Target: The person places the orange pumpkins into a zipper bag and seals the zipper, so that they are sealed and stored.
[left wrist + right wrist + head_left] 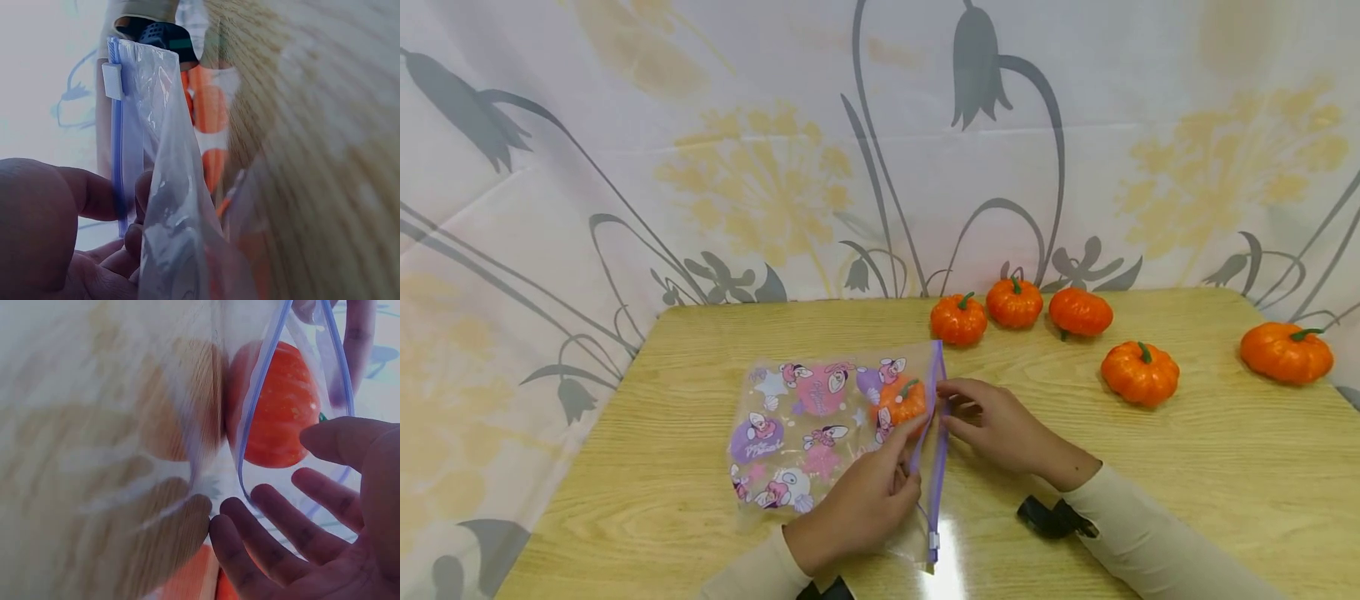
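A clear zip bag (842, 467) with pink and purple cartoon prints lies on the table, its purple zip edge facing right. Inside it, near the mouth, sits a small orange pumpkin (284, 406) with a green stem. My left hand (868, 500) pinches the upper layer at the mouth and lifts it, so the two zip strips stand apart. At the mouth is my right hand (1000, 425), fingers spread and fairly straight, with the thumb close by the pumpkin and the fingertips at the lower zip strip. The white slider (934, 542) is at the zip's near end.
Several more orange pumpkins stand on the wooden table (1210, 483): a row at the back, one pumpkin (1140, 373) right of centre and another pumpkin (1287, 353) at the far right. A flower-patterned cloth (895, 150) hangs behind the table.
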Action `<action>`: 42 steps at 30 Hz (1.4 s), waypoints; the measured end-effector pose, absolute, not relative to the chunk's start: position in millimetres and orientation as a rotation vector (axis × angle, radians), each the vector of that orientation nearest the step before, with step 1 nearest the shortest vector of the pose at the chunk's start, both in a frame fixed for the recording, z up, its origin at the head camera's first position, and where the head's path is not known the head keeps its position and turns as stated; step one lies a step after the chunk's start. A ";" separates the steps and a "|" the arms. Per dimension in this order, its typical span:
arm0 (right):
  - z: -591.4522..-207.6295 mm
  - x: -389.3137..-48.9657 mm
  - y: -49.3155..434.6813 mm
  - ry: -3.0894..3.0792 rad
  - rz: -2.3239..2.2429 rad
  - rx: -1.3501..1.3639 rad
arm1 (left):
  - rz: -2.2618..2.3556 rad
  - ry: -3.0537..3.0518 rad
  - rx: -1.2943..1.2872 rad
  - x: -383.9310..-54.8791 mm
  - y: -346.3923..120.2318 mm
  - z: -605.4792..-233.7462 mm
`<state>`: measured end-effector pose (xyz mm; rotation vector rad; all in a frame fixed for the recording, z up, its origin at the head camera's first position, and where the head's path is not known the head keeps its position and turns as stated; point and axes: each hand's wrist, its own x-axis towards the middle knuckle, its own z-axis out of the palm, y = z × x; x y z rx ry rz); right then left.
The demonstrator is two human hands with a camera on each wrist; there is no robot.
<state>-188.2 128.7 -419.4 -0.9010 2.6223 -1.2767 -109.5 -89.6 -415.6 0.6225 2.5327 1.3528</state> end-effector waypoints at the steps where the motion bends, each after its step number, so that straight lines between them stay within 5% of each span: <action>1: -418.9 -188.4 128.5 2.626 -1.280 -0.890 | 1.354 2.531 0.616 -109.5 -90.2 -415.3; 42: -405.2 -257.7 134.6 3.023 -0.866 -0.647 | 1.299 2.561 0.671 -114.2 -92.7 -420.9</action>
